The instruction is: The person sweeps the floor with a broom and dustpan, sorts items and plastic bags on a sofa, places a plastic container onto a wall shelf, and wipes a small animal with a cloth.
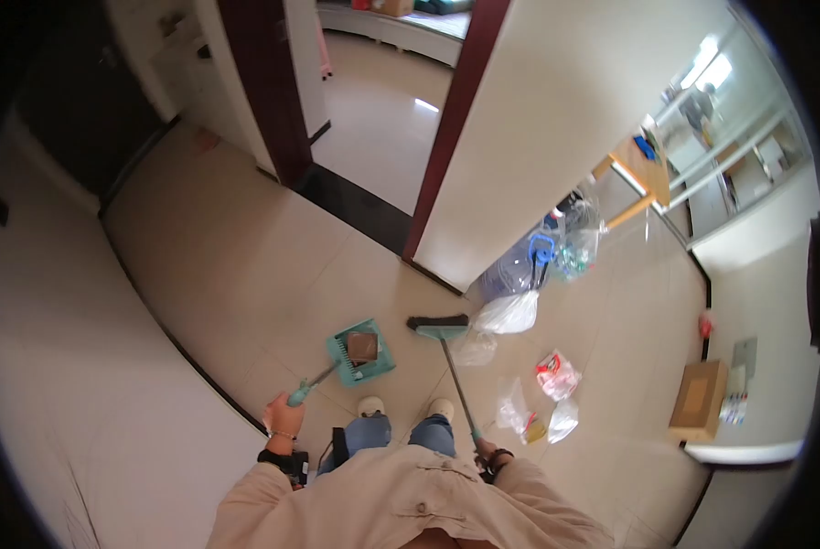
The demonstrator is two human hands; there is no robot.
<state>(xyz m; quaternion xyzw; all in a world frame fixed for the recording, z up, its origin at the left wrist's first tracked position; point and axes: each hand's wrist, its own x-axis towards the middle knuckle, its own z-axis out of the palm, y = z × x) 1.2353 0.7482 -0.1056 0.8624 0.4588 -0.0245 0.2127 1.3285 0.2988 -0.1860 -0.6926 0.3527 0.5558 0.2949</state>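
Observation:
My left hand (284, 416) is closed around the handle of a teal dustpan (382, 360), which rests on the tiled floor in front of my left foot. A brown, flat, squarish piece of rubbish (362, 347) lies in the pan with some smaller bits beside it. In my right hand (490, 455) is the grey stick of a broom (455, 377). Its dark bristles touch the floor to the right of the dustpan, apart from it. A crumpled clear plastic bag (476, 349) lies just right of the broom head.
Several plastic bags and wrappers (556, 375) lie on the floor to my right. A large water bottle (509, 273) and a white bag (509, 314) stand by the wall corner. A cardboard box (699, 400) sits at the right wall. Ahead is a doorway with a black threshold (350, 207).

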